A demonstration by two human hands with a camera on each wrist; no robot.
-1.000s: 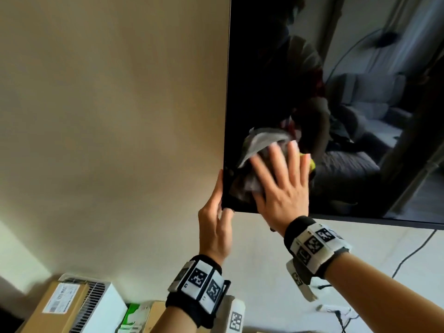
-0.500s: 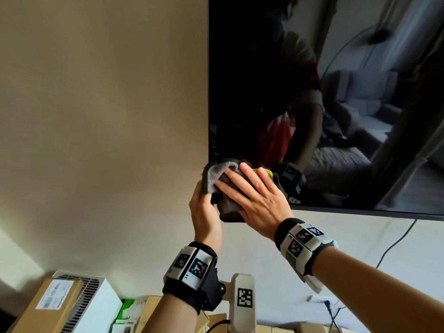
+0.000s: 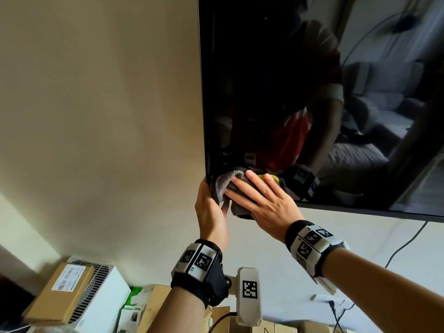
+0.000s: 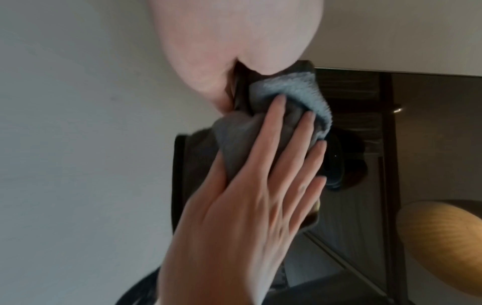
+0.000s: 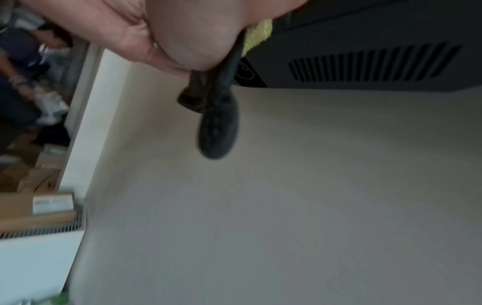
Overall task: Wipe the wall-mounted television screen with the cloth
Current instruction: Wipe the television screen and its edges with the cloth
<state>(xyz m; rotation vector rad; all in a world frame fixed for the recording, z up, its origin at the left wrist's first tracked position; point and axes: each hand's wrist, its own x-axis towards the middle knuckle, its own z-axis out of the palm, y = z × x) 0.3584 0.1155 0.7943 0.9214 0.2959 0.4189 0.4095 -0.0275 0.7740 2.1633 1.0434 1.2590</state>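
Grey microfibre, with a yellow patch showing past my knuckles, is what my right hand (image 3: pixel 266 205) presses flat against the television screen (image 3: pixel 312 92) at its lower left corner. The fingers (image 4: pixel 276 132) of that hand lie straight and spread over the cloth (image 3: pixel 224 186), not curled round it, so only palm pressure keeps it on the glass. My left hand (image 3: pixel 211 212) sits at the corner itself, beside the cloth, thumb up the outer edge; I judge it steadies the panel, but the fingers behind the frame are hidden and I cannot tell how tightly they hold.

Part of the cloth hangs loose below the bottom edge, as the right wrist view shows. If I ease off the pressure, I think the whole bunch could slip down the wall (image 3: pixel 96 116). Pushing too hard at a corner seems the other risk: the panel hangs from the wall, and a heavy shove could flex it or strain the mount. A stroke running off the edge would drag the cloth onto the wall. Most of the glass is clearly well apart from where I work.
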